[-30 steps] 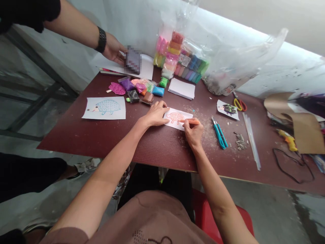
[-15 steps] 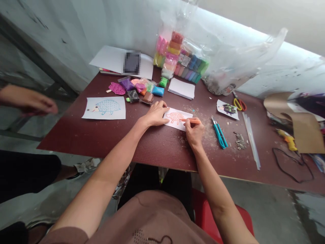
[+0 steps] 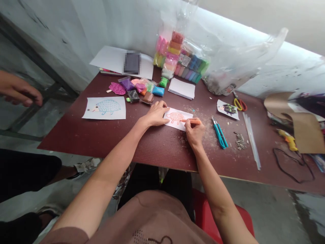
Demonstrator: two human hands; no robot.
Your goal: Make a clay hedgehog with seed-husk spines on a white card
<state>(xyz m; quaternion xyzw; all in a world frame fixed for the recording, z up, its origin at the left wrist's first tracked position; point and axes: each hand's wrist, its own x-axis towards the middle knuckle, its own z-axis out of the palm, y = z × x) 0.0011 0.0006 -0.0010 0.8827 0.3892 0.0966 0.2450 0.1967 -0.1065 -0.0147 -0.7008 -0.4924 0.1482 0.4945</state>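
Note:
A small white sheet of paper lies on the dark red table in front of me, with a hedgehog drawn on it in orange lines. My left hand rests on its left end, thumb and fingers spread and pressing it down. Pinched in my right hand is an orange marker, its tip at the underside of the drawn hedgehog, by the legs. Farther left lies a larger sheet with a blue hedgehog drawing.
Wrapped clay packs and a paper stack sit beyond my hands. To the right are a teal cutter with its blade out, scissors, glue sticks and a glue gun. Another person's hand is at far left.
The other person's hand at the left has drawn back toward the picture's edge. My left hand stays put; my right hand and the marker have shifted very slightly to the right.

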